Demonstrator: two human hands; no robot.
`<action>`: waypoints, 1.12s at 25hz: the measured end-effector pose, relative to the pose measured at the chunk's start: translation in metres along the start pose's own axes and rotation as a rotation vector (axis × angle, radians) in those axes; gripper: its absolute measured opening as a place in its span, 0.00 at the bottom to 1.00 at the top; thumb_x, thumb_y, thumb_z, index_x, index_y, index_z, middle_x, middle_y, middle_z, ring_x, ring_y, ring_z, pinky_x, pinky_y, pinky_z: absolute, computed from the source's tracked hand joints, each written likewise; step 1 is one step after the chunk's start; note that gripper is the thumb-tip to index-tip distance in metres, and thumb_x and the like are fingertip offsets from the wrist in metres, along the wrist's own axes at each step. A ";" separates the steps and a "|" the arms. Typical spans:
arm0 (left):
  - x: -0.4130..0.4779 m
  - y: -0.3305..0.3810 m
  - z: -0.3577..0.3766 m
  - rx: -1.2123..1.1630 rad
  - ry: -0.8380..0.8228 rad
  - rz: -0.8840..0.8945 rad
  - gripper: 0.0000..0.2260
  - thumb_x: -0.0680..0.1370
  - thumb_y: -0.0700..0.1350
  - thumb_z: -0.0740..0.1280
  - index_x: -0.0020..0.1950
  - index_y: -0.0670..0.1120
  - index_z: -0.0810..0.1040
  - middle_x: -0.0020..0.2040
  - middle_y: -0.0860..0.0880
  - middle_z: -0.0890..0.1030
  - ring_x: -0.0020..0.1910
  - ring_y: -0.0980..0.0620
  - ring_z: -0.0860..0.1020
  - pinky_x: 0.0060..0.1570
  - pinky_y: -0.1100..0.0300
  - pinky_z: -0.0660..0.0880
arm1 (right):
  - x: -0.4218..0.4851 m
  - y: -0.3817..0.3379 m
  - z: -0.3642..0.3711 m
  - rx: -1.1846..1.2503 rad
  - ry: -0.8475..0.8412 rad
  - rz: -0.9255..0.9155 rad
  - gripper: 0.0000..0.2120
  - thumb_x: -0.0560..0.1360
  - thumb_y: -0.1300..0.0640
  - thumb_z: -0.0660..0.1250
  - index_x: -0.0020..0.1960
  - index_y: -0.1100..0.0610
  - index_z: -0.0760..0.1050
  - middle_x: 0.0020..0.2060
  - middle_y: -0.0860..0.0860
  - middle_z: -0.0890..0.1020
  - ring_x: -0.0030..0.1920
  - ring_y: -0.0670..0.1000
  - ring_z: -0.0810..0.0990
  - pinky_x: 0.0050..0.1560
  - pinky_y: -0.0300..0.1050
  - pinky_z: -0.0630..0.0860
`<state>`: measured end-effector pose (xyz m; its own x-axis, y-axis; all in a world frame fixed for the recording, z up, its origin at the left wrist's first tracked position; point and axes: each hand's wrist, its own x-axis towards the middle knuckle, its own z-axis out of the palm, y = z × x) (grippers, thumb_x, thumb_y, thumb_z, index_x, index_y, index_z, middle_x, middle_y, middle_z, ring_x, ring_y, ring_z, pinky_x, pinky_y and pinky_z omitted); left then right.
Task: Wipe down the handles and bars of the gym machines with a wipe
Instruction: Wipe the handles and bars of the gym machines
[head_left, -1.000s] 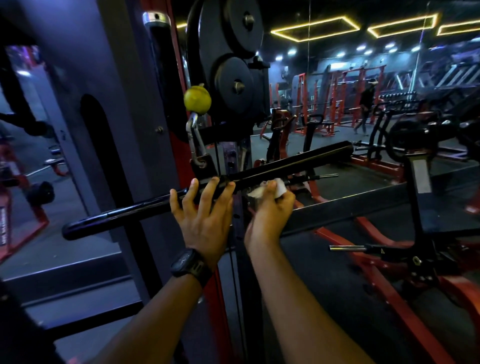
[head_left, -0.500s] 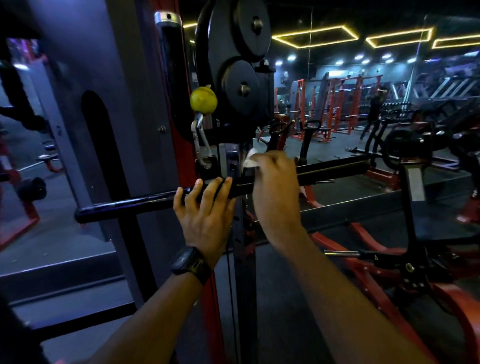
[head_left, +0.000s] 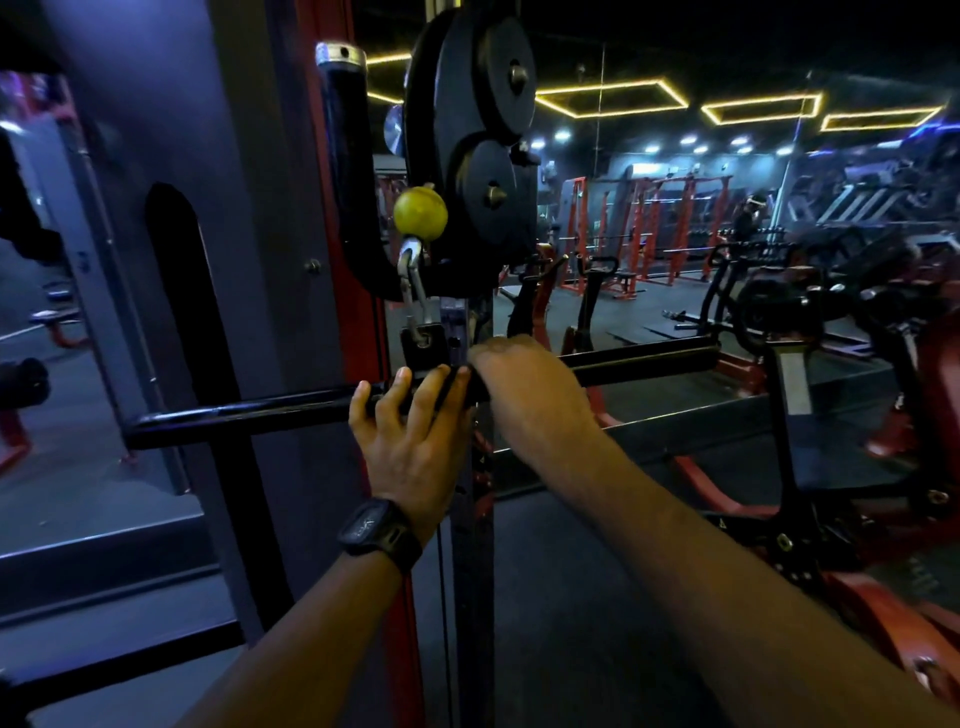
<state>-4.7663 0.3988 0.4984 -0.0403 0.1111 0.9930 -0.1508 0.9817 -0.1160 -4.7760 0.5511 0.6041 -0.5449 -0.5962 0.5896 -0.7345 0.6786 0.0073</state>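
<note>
Machine frame (head_left: 363, 312) fills the left of your view, a red upright with black weight plates (head_left: 483, 104) mounted high on it. Below them the bar (head_left: 234, 415) hangs across you, its long axis running left to right and rising a little toward the right end. Your left hand (head_left: 415, 441) grips the bar from below near its middle, fingers curled over the top. Your right hand (head_left: 530, 395) is just beside it on the right, wrapped over the bar from above. The wipe is out of sight, and I judge it to be under that palm. From the right hand a free stretch of bar lies to the right, and that hand is the nearer one to it. The other stretch lies beyond your left hand. A yellow ball (head_left: 421, 212) sits above the metal clip (head_left: 413, 291) that carries the bar.
</note>
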 end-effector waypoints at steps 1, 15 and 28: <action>0.001 0.000 -0.001 0.014 0.002 0.001 0.16 0.78 0.51 0.70 0.65 0.51 0.75 0.62 0.51 0.75 0.60 0.43 0.73 0.63 0.37 0.65 | 0.001 0.009 -0.001 0.021 -0.003 0.063 0.12 0.78 0.61 0.65 0.60 0.56 0.73 0.51 0.53 0.78 0.53 0.52 0.78 0.54 0.47 0.77; 0.001 0.004 -0.005 0.032 -0.016 0.013 0.15 0.80 0.53 0.66 0.66 0.52 0.75 0.62 0.51 0.74 0.60 0.43 0.72 0.63 0.37 0.65 | -0.026 0.061 -0.010 0.220 0.039 0.181 0.09 0.78 0.60 0.65 0.57 0.57 0.77 0.51 0.55 0.80 0.53 0.55 0.79 0.54 0.48 0.77; 0.002 0.005 -0.007 0.003 -0.029 -0.004 0.13 0.81 0.53 0.64 0.64 0.51 0.77 0.60 0.48 0.78 0.58 0.40 0.73 0.64 0.36 0.65 | -0.052 0.079 -0.011 0.077 0.121 0.213 0.16 0.76 0.58 0.67 0.63 0.56 0.74 0.57 0.53 0.78 0.60 0.53 0.75 0.62 0.48 0.72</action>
<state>-4.7597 0.4054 0.5002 -0.0686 0.1031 0.9923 -0.1537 0.9817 -0.1126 -4.8010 0.6404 0.5827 -0.6417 -0.3843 0.6638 -0.6395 0.7458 -0.1865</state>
